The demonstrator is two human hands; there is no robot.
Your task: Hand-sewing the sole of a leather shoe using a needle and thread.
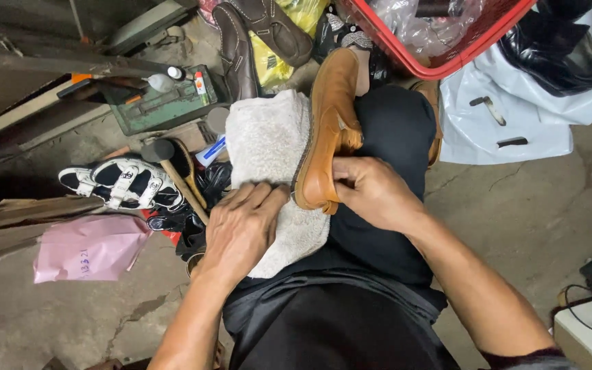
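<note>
While gripped, tan shoe (328, 130) in right hand (371, 192).

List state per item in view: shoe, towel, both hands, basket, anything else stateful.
tan shoe: on its side on the lap, sole edge against the towel
white towel: draped over the left knee
right hand: gripping the shoe near its heel end
left hand: flat, pressing on the towel
red basket: open, holds clear plastic
hammer: lying on the floor
black-and-white sandals: straps fastened, on the floor
</note>
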